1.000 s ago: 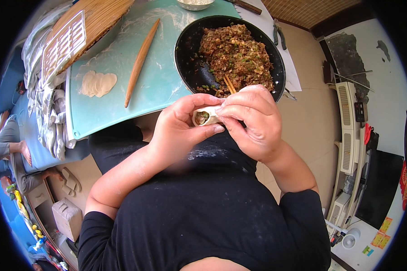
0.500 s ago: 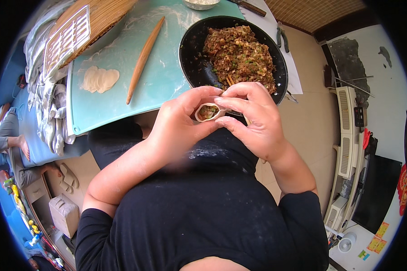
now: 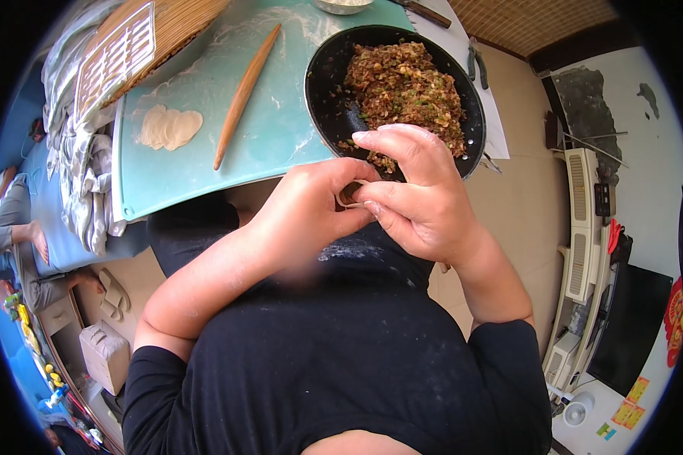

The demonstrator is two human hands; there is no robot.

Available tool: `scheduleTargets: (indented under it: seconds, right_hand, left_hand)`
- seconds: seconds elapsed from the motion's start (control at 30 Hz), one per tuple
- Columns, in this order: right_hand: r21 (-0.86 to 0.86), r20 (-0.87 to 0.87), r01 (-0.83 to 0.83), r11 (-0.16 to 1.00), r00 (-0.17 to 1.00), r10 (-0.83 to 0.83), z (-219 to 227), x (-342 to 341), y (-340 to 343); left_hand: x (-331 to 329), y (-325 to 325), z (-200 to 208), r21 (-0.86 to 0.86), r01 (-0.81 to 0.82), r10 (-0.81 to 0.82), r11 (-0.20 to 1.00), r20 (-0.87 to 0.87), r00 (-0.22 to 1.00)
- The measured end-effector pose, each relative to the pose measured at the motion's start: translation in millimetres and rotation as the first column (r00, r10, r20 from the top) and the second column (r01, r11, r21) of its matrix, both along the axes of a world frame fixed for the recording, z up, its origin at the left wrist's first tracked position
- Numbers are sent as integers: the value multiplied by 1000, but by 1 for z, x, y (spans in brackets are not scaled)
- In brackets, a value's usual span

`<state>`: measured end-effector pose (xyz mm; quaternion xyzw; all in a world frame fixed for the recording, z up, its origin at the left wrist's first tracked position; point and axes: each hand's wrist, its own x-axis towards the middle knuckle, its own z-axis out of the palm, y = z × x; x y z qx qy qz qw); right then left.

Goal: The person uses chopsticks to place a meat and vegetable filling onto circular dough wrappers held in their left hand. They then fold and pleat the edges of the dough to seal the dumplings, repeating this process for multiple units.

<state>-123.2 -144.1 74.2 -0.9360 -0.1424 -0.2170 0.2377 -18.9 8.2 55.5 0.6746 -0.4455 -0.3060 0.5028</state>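
Between my hands, just in front of the mat's near edge, is a partly folded dumpling (image 3: 349,194) with filling showing in its opening. My left hand (image 3: 311,199) is curled round it, thumb and forefinger at its sides. With thumb and forefinger my right hand (image 3: 421,193) pinches the wrapper's right edge, its other fingers raised. Beyond my right hand stands a black pan (image 3: 328,102) with minced filling (image 3: 410,91). A stack of round wrappers (image 3: 171,127) and a tapered wooden rolling pin (image 3: 247,98) lie on the floury green mat (image 3: 159,186).
A woven tray (image 3: 178,30) with a white rack (image 3: 118,61) rests at the far left, beside a crumpled striped cloth (image 3: 91,182). A metal bowl (image 3: 343,6) stands at the back. Pliers (image 3: 478,62) lie right of the pan. Another person's foot (image 3: 34,239) shows at the left.
The dumpling's opening has narrowed and turned partly out of sight. My right fingers have shifted along its edge, the upper ones lifting away. My left hand has moved slightly.
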Motion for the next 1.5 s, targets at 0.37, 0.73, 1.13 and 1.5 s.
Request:
scheduleTargets:
  seconds: [0.37,0.73,1.13,1.5]
  right_hand:
    - [420,-121,116,900,990,-71,-2,-9,-4]
    - [224,-17,113,968,994,-112,-3,-8,0]
    - [148,181,106,983,974,-132,-8,-7,-2]
    - [354,-89,70,932,995,-41,-3,-4,0]
  left_hand:
    - [-1,-2,-20,-173,-75,57,982,-109,992]
    - [-3,-1,-6,-71,-45,52,996,97,994]
    - [2,0,-14,-134,52,-133,990,-715,686]
    - [-3,1,-5,-129,-7,-60,992,-510,858]
